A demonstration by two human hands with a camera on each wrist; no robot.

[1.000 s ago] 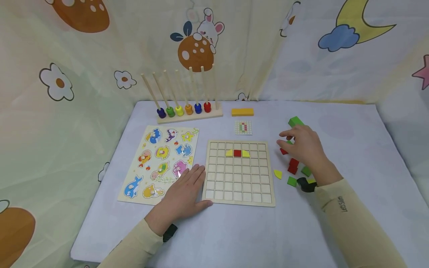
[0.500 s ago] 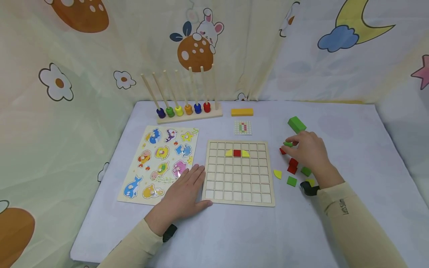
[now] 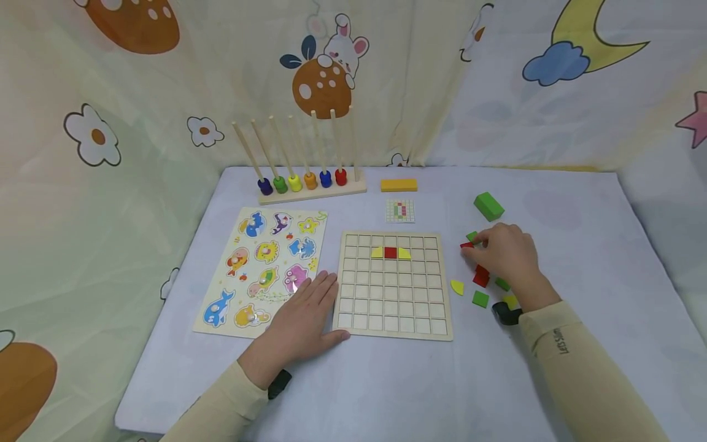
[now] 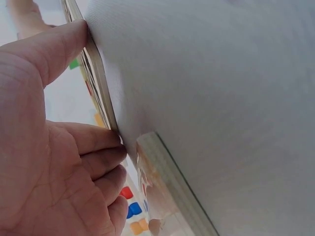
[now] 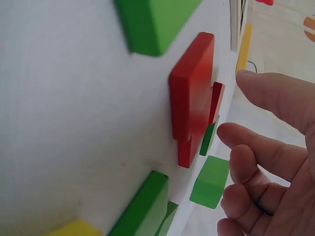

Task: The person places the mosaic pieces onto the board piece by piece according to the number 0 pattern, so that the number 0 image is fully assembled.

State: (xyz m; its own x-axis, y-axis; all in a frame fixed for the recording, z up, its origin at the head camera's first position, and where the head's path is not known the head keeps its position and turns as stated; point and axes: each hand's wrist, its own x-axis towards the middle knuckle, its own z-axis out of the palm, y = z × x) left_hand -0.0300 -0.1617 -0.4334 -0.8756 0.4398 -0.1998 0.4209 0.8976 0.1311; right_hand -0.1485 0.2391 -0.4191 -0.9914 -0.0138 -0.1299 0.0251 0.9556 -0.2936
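Observation:
My left hand (image 3: 304, 316) lies flat with straight fingers, its thumb and fingertips against the left and near edges of a wooden grid board (image 3: 364, 307). In the left wrist view the left hand (image 4: 64, 132) touches the board's rim (image 4: 101, 83). On the grid sit a red square (image 3: 390, 252) and two yellow quarter-round pieces (image 3: 404, 253). To the right, my right hand (image 3: 508, 255) reaches down at a small red piece (image 3: 466, 245) and a green piece (image 3: 471, 236). The right wrist view shows its thumb and index finger (image 5: 261, 142) apart, near the red piece (image 5: 216, 101).
Loose red pieces (image 3: 481, 277), a green square (image 3: 480, 299) and a yellow quarter-round (image 3: 457, 287) lie right of the board. Behind stand a green block (image 3: 488, 206), orange bar (image 3: 399, 185), pattern card (image 3: 400, 210) and peg rack (image 3: 315, 193). An animal puzzle (image 3: 221, 276) lies left.
My right hand has drawn back toward me and lowered, from beside the green block to the small red and green pieces. The left hand stays in place.

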